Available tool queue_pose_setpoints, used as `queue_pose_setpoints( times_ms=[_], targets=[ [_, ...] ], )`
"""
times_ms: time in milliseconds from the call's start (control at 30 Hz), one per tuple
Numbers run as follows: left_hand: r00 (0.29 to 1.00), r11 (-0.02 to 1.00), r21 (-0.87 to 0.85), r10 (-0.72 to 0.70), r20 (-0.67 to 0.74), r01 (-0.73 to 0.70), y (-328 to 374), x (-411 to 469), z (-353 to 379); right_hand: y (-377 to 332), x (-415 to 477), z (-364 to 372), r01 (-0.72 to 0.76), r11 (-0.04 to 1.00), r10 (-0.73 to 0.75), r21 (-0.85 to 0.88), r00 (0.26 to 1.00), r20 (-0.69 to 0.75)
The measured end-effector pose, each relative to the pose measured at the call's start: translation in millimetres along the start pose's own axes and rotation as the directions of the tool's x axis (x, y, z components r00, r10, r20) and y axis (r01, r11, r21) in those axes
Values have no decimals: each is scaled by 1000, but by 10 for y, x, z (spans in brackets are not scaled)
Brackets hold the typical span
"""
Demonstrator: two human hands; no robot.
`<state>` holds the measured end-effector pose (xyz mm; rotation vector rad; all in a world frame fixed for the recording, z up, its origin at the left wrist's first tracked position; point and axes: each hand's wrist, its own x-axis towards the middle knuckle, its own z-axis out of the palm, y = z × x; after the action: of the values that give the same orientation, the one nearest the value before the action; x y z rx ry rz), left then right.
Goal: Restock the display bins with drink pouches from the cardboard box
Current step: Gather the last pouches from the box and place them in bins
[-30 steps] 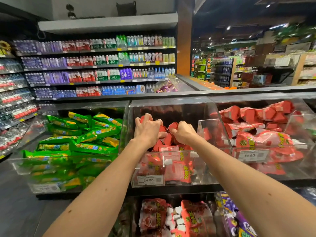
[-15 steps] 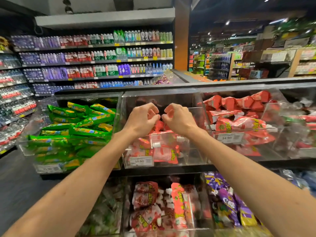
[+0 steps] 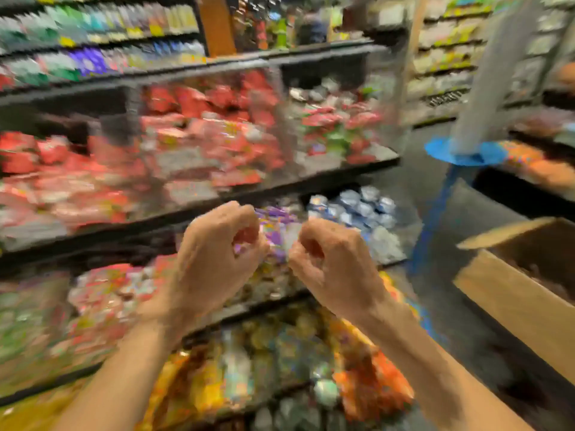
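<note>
Left hand [image 3: 214, 253] and right hand [image 3: 333, 262] curled, apparently empty, left of the cardboard box [image 3: 513, 306]; I'd reach into it, spreading both wide for a full scoop.

left hand [image 3: 214, 256]: bare
right hand [image 3: 334, 265]: bare
left forearm [image 3: 124, 368]: I see it uncovered to frame edge
right forearm [image 3: 435, 368]: likewise, motion-blurred

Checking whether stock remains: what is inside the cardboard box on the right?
The cardboard box stands open with a flap raised. Inside, only dark, blurred brownish shapes show. Its near wall hides the lower part, so what it holds cannot be told.
</note>
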<state>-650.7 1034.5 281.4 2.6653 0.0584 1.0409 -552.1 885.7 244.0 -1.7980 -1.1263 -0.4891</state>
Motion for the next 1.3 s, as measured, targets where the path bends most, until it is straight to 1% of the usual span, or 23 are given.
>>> queue_pose_setpoints(
  times_ms=[100, 167, 233, 300, 333, 400, 500, 600, 633, 667, 733, 767, 800, 867, 933, 1000, 1067, 1133, 1200, 1267, 1300],
  targets=[
    [982, 989, -119, 109, 157, -91, 638, 29, 958, 660, -721, -772, -233, 960, 225, -157, 972, -69],
    [950, 969, -212, 179, 257, -125, 1092, 68, 1567, 1024, -1171, -1284, -397, 898, 380, -188, 917, -121],
    [888, 938, -308, 271, 373, -157, 1542, 121, 2146, 1349, -1580, -1758, -552, 786, 521, -278, 834, -184],
    [805, 911, -374, 350, 479, -174, 1980, 202, 2721, 1651, -1953, -2211, -660, 652, 620, -372, 747, -239],
    [764, 900, -396, 384, 519, -183, 2187, 250, 3004, 1782, -2114, -2422, -710, 588, 669, -387, 696, -260],
    [675, 872, -441, 458, 579, -213, 2621, 358, 3547, 2032, -2392, -2814, -811, 449, 769, -375, 564, -299],
    [541, 830, -497, 547, 639, -252, 3279, 523, 4347, 2471, -2738, -3329, -903, 256, 862, -345, 375, -342],
    [435, 830, -519, 553, 711, -206, 3850, 681, 5150, 3046, -2992, -3731, -969, 127, 926, -211, 193, -326],
    [411, 832, -532, 546, 730, -159, 4027, 737, 5430, 3274, -3043, -3855, -984, 92, 934, -153, 138, -330],
    [403, 834, -543, 533, 744, -99, 4180, 784, 5726, 3520, -3083, -3973, -992, 66, 933, -105, 99, -347],
    [403, 831, -557, 509, 760, 2, 4439, 873, 6359, 4057, -3142, -4175, -999, 7, 926, -38, 21, -377],
    [386, 835, -550, 498, 777, 28, 4550, 919, 6660, 4347, -3190, -4244, -999, -32, 927, -11, -26, -373],
    [353, 847, -530, 483, 801, 43, 4634, 955, 6941, 4624, -3248, -4292, -997, -77, 934, 12, -77, -348],
    [256, 891, -445, 411, 875, 90, 4709, 977, 7489, 5130, -3385, -4336, -987, -158, 950, 11, -156, -272],
    [135, 932, -325, 305, 943, 162, 4705, 963, 8035, 5574, -3542, -4357, -971, -238, 950, -14, -230, -211],
    [32, 958, -198, 195, 980, 208, 4654, 892, 8510, 5940, -3690, -4359, -947, -322, 935, -5, -317, -161],
    [-37, 979, -117, 125, 991, 169, 4616, 811, 8905, 6264, -3857, -4295, -921, -389, 914, 11, -387, -120],
    [-77, 992, -75, 83, 994, 103, 4603, 746, 9215, 6554, -4063, -4169, -876, -482, 872, 35, -483, -78],
    [-75, 998, -36, 40, 996, 61, 4544, 676, 9495, 6834, -4276, -4018, -811, -580, 807, 81, -585, -77],
    [-61, 1000, 14, -13, 998, 11, 4432, 631, 9696, 7076, -4443, -3879, -715, -682, 714, 154, -696, -74],
    [-63, 999, 37, -40, 997, -36, 4349, 604, 9757, 7170, -4531, -3805, -674, -724, 672, 148, -737, -73]
  ],
)
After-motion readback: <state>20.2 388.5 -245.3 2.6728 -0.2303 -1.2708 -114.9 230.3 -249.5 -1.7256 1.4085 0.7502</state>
